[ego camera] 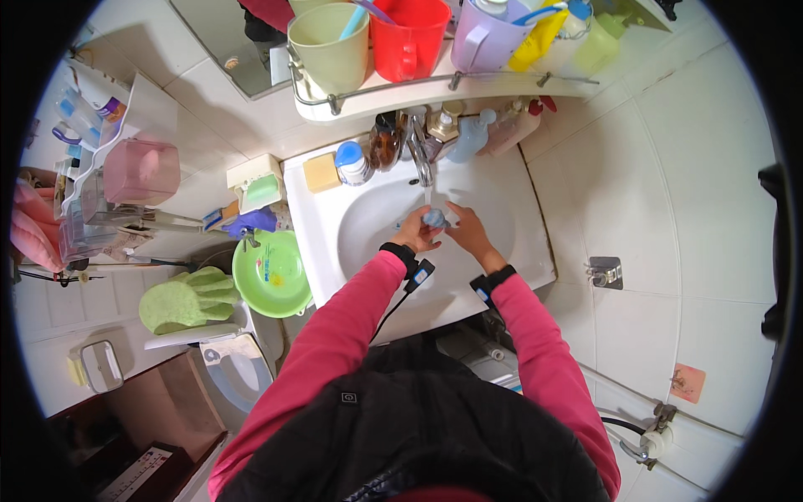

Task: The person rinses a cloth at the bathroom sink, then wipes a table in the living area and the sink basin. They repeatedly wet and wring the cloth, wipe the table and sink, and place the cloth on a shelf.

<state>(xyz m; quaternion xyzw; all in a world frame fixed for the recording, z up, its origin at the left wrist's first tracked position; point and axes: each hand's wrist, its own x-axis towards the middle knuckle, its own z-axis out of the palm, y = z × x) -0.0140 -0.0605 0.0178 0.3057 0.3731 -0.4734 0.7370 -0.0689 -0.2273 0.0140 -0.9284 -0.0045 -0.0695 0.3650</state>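
Both my hands are over the white washbasin (370,251), under the chrome tap (419,147), from which a thin stream of water falls. A small light-blue item (433,218), perhaps a cloth or sponge, is between them. My left hand (416,231) holds it at its fingers. My right hand (467,229) is at its right side with thumb and forefinger spread; whether it touches the item is hard to tell. Each wrist bears a black strap with a small device.
Behind the basin stand a yellow block (322,173), a blue-capped white jar (353,164), a brown bottle (384,143) and several pump bottles. Above hangs a shelf (376,103) with cups. At left are a green basin (273,276), a soap dish (257,179) and a toilet (241,370).
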